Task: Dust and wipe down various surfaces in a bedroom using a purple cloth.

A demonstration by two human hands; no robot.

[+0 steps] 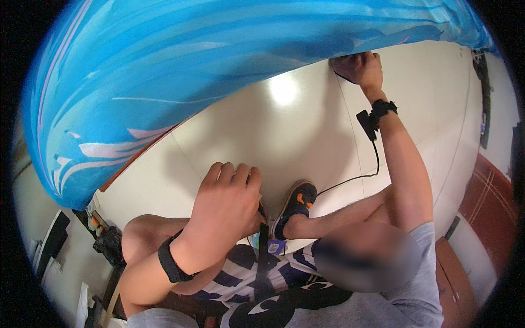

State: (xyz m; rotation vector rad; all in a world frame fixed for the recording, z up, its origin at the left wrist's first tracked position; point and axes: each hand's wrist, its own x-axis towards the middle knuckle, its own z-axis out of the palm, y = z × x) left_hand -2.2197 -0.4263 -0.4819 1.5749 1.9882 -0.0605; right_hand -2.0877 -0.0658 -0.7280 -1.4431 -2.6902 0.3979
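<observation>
Closest to the lens, the left hand (227, 199) sits low in the middle of the view with its back turned up, a black band around the wrist. Its fingers (240, 176) are curled down tight around something dark beneath the palm. What that dark thing is cannot be told; only a narrow black strap (263, 249) shows, running downward from under the hand across patterned black-and-white fabric at the person's lap.

Further off, the right arm stretches up and away toward the top of the view. The right hand (358, 66) is closed on the lower edge of a large blue sheet (219, 65), with the fingers folded over the hem so that the cloth is pinched between them and the palm. The blue sheet, streaked with paler blue and white strokes, arcs across the whole upper part of the view and hangs above the floor.

A black wrist strap (383, 108) circles the right wrist, with a small dark device beside it, and a thin black cable (372, 164) trails from there down toward the person's foot. That foot wears a black shoe with orange patches (298, 202), planted on the pale tiled floor (284, 126), just beside the left hand.

Dark clutter (106, 240) lies at the lower left near a wall, and a reddish-brown surface (486, 202) shows at the right edge.
</observation>
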